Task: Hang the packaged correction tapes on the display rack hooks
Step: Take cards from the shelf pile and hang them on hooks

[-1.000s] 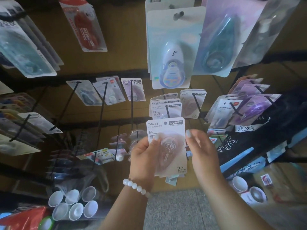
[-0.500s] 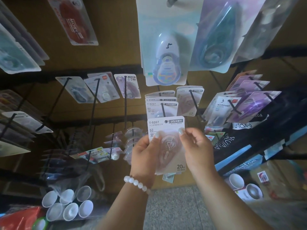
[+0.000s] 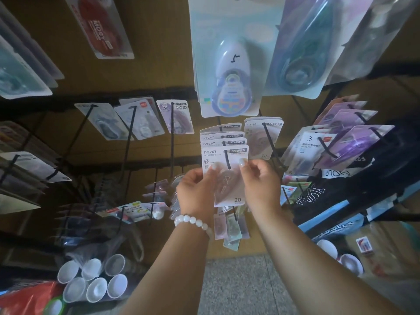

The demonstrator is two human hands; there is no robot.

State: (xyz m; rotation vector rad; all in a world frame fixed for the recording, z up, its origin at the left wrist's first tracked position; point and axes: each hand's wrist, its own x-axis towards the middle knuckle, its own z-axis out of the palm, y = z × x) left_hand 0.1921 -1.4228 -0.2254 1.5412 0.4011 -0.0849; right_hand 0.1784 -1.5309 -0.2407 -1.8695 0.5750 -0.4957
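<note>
Now | left hand [image 3: 196, 192], right hand [image 3: 261, 185] pinch packaged tape [image 3: 229, 178] on hook [image 3: 226, 159] | matching packs [image 3: 221, 138] behind

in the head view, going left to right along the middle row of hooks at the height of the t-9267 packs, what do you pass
grey tape pack → pack with red logo → purple "8" pack → T-9267 pack, held by left hand and right hand → T-9264 pack → white "3" pack → purple pack

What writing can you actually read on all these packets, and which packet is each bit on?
"T-9267" and "20": the held packet, between left hand and right hand.
"T-9267": two packets behind it.
"T-9264" and "12": neighbouring packet.
"MOSY": red packet, upper left.
"8": purple packet.
"3": white packet, right.
Smaller print and logos: too blurred.
</note>
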